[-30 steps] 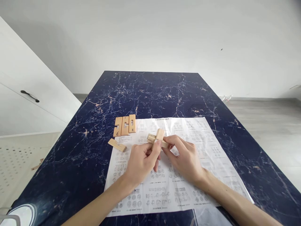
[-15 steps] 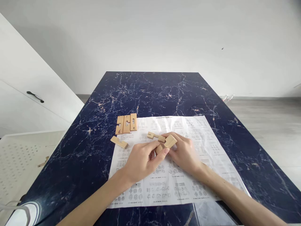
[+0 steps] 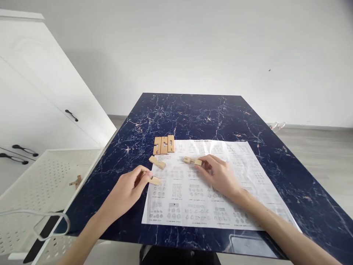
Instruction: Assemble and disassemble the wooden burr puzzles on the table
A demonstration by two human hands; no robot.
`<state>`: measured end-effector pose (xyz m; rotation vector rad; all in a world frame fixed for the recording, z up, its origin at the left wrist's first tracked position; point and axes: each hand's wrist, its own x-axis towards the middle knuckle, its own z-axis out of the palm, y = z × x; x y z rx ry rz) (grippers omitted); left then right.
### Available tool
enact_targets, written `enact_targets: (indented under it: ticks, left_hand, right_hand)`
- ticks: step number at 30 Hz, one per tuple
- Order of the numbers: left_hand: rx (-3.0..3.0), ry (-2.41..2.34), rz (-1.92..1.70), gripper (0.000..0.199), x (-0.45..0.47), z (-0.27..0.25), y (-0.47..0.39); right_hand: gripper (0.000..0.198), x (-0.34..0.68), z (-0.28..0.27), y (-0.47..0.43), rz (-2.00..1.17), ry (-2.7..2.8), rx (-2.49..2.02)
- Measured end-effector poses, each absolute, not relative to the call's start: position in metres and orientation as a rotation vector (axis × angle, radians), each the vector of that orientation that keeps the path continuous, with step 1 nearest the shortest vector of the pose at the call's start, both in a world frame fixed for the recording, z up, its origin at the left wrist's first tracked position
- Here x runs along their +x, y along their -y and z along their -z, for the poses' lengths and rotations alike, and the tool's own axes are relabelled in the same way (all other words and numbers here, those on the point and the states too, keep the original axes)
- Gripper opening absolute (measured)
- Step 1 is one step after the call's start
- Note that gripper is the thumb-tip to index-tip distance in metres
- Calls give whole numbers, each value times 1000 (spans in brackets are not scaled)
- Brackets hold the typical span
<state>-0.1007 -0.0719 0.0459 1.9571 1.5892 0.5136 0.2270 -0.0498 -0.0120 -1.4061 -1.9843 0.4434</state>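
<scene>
My left hand (image 3: 131, 184) pinches the end of a notched wooden puzzle piece (image 3: 155, 180) at the left edge of a printed sheet (image 3: 190, 217). My right hand (image 3: 217, 171) grips one end of another wooden piece (image 3: 187, 159), which has a thin middle and a mark on its far block. Just above the left hand lies a loose notched piece (image 3: 157, 162), half on the sheet. Behind it, three flat wooden pieces (image 3: 164, 145) marked 1, 2 and 3 sit side by side at the sheet's upper left corner.
The sheet lies on a dark blue marbled table (image 3: 190, 114). To the left, a white perforated surface (image 3: 30, 184) holds a wooden piece (image 3: 76, 182) and a white cable (image 3: 30, 211). A white cabinet (image 3: 52, 88) stands behind it. At the near edge is a flat, shiny rectangular object (image 3: 252, 246).
My hands have moved apart. The left has carried a notched piece leftward, away from the one in my right hand. The camera view has shifted, showing more of the left side.
</scene>
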Motion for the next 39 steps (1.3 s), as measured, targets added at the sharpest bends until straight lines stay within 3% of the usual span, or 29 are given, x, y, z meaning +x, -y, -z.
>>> enact_targets:
  ticks: [6, 12, 15, 19, 24, 31, 39]
  left_hand:
    - [2000, -1747, -425, 38, -101, -40, 56]
    - [2044, -2071, -165, 31, -86, -32, 44]
    - [2062, -2150, -159, 34, -80, -30, 48]
    - [2097, -2211, -169, 35, -78, -27, 54]
    - [2129, -2232, -193, 36, -80, -22, 56]
    - [2142, -1915, -586, 34, -91, -11, 81]
    - [2231, -1669, -731, 34, -94, -9, 95]
  right_hand:
    - [13, 203, 7, 48, -288, 2172, -1369]
    - [10, 163, -1, 33, -371, 2198, -1527]
    - [14, 144, -1, 26, -407, 2197, -1524]
    - [5, 133, 0, 26, -480, 2229, -1450]
    - [41, 154, -9, 52, -630, 2230, -1336]
    - [24, 216, -13, 140, -830, 1950, -1359]
    - [34, 247, 16, 166, -883, 1449, -1575]
